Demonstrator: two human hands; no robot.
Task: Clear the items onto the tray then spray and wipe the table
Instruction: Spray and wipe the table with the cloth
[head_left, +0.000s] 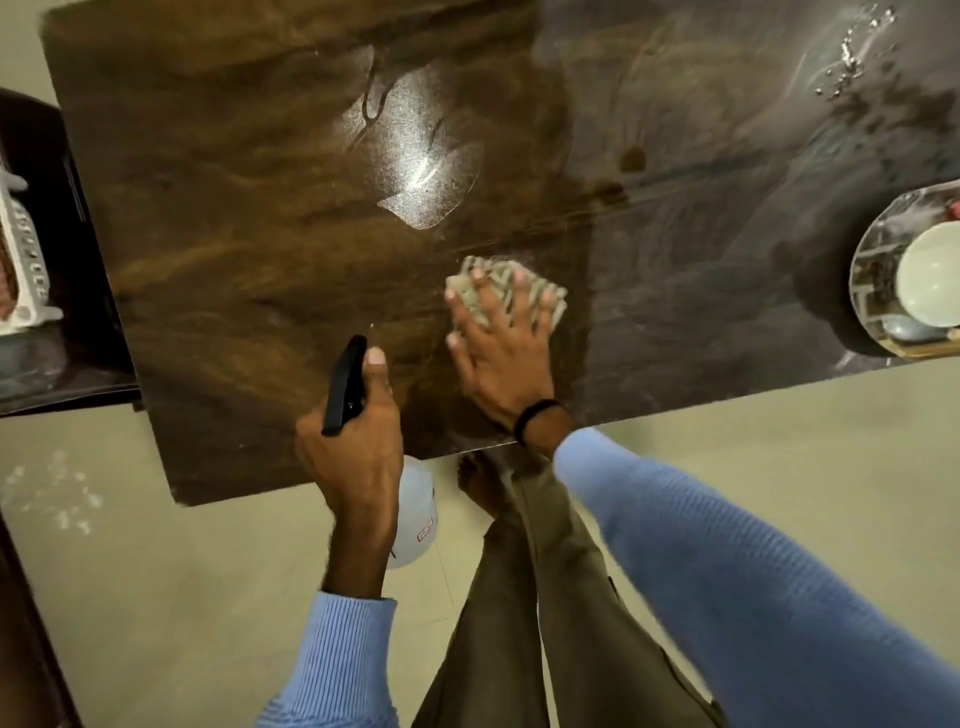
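the room is fairly dim, with a warm indoor cast. a bright patch of glare (421, 156) sits on the glossy dark table (234, 234), the mark of a lamp somewhere above, and it shows wet streaks in the sheen. smaller sparkles (852, 57) glint on the far right of the tabletop, where the wood looks greyer and washed out. a soft shadow pools around the shiny tray (878, 280) at the right edge. the right hand (498, 343) and its blue sleeve (727, 561) are smeared by motion blur; the left hand (358, 431) is sharper. the wide lens bends the table's edges, and the corners look soft and stretched.
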